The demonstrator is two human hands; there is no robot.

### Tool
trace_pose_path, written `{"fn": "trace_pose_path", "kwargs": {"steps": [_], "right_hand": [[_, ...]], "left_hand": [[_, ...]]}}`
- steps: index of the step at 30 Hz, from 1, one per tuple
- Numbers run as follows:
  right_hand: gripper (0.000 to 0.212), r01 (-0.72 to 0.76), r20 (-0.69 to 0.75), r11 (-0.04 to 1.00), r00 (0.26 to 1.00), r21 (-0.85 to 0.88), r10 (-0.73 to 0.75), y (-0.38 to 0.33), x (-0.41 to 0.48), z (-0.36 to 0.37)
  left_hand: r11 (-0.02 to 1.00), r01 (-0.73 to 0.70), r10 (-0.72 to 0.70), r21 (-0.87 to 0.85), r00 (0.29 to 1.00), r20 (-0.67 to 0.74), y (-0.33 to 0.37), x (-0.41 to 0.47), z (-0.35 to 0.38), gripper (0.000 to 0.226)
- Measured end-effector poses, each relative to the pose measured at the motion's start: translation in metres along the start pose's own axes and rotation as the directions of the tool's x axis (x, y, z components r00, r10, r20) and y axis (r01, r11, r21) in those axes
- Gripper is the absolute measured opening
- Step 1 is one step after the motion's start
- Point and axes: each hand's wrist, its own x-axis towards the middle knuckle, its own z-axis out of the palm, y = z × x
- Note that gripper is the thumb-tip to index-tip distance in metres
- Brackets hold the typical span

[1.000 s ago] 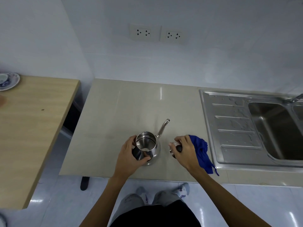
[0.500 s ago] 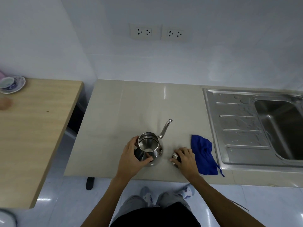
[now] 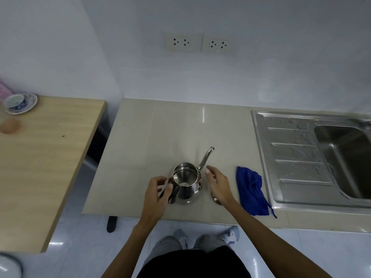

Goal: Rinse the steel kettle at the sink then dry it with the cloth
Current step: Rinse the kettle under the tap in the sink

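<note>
The steel kettle point(image 3: 186, 184) stands lidless on the beige counter point(image 3: 160, 137), its thin spout point(image 3: 206, 157) pointing up and away. My left hand point(image 3: 157, 196) curls around the kettle's dark handle point(image 3: 173, 192) on the kettle's left. My right hand point(image 3: 217, 185) hovers just right of the kettle with fingers spread and nothing in it. The kettle's lid point(image 3: 215, 200) lies on the counter, mostly hidden under my right wrist. A crumpled blue cloth point(image 3: 251, 190) lies to the right, by the sink's edge.
The steel sink point(image 3: 345, 157) with a wet draining board point(image 3: 291, 153) is set into the counter at the right. A wooden table point(image 3: 40, 157) at the left carries a cup on a saucer point(image 3: 19, 102). Wall sockets point(image 3: 197, 43) sit above the counter.
My right hand has let go of the lid and lifted away, now open beside the kettle. My left hand has shifted from the kettle's body to its handle.
</note>
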Motion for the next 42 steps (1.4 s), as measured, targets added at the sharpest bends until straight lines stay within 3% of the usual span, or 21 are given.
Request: {"fn": "trace_pose_path", "kwargs": {"steps": [2,4,6,11,14,19,25,33,36,39,42], "right_hand": [[0.038,-0.205,0.126,0.952,0.976,0.226,0.18,-0.011,0.013,0.008],[0.041,-0.359,0.219,0.865,0.929,0.35,0.297,-0.01,0.026,0.017],[0.043,-0.432,0.287,0.816,0.896,0.384,0.339,-0.009,0.029,0.022],[0.037,-0.498,0.339,0.739,0.863,0.454,0.374,-0.015,0.026,0.024],[0.034,-0.502,0.343,0.683,0.864,0.53,0.369,-0.021,0.019,0.013],[0.058,-0.432,0.361,0.574,0.901,0.696,0.24,-0.016,0.01,-0.048],[0.058,-0.289,0.205,0.573,0.956,0.767,0.207,0.022,-0.009,-0.183],[0.059,-0.182,0.049,0.623,0.973,0.761,0.225,0.119,-0.061,-0.364],[0.063,-0.168,0.009,0.639,0.969,0.751,0.245,0.16,-0.076,-0.417],[0.049,-0.155,-0.023,0.632,0.964,0.759,0.265,0.195,-0.084,-0.46],[0.063,-0.152,-0.063,0.635,0.951,0.758,0.303,0.222,-0.08,-0.493]], "left_hand": [[0.999,0.043,-0.043,-0.006,0.999,0.004,0.001,-0.003,-0.001,0.026],[0.997,0.071,-0.071,-0.027,0.997,0.022,0.001,-0.005,-0.002,0.047],[0.993,0.112,-0.11,-0.028,0.992,0.06,0.001,-0.009,-0.003,0.067],[0.976,0.213,-0.196,-0.052,0.954,0.227,0.011,-0.012,-0.003,0.081],[0.97,0.223,-0.196,-0.093,0.952,0.236,0.032,-0.016,0.004,0.079],[0.973,0.171,-0.099,-0.156,0.916,0.39,0.091,-0.034,0.045,0.063],[0.957,0.184,-0.005,-0.226,0.787,0.616,0.161,-0.072,0.157,0.05],[0.94,0.25,0.032,-0.23,0.609,0.793,0.214,-0.149,0.334,0.043],[0.939,0.27,0.012,-0.212,0.591,0.807,0.227,-0.176,0.393,0.045],[0.937,0.289,-0.016,-0.196,0.597,0.802,0.243,-0.192,0.443,0.05],[0.933,0.308,-0.048,-0.187,0.619,0.784,0.255,-0.195,0.487,0.056]]}}
